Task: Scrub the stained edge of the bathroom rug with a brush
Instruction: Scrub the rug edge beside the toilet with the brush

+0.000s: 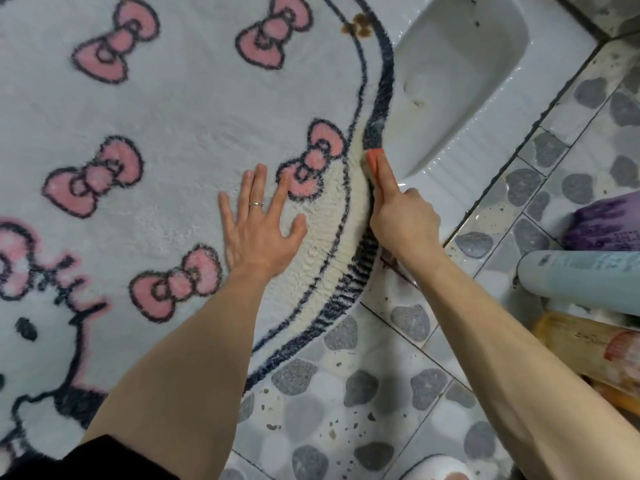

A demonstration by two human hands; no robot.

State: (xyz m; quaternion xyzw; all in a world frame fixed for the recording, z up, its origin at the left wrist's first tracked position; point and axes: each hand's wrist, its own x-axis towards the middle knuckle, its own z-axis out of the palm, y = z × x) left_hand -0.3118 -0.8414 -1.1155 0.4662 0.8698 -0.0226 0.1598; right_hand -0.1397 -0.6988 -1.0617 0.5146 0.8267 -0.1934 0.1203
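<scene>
A white bathroom rug (180, 109) with pink bows and a dark border fills the left of the view. A brown stain (358, 26) marks its border at the top. My left hand (258, 220) lies flat on the rug near the edge, fingers spread, a ring on one finger. My right hand (403, 216) grips an orange brush (374, 159), index finger stretched along its back, and the brush head lies against the rug's dark border. The pile near the brush looks wet and yellowish.
A white squat toilet pan (460, 64) lies right beside the rug's edge. Pebble-patterned floor tiles (346, 393) surround it. At the right stand a pale blue bottle (581, 278), an orange bottle (588, 344) and a purple bag (606, 223).
</scene>
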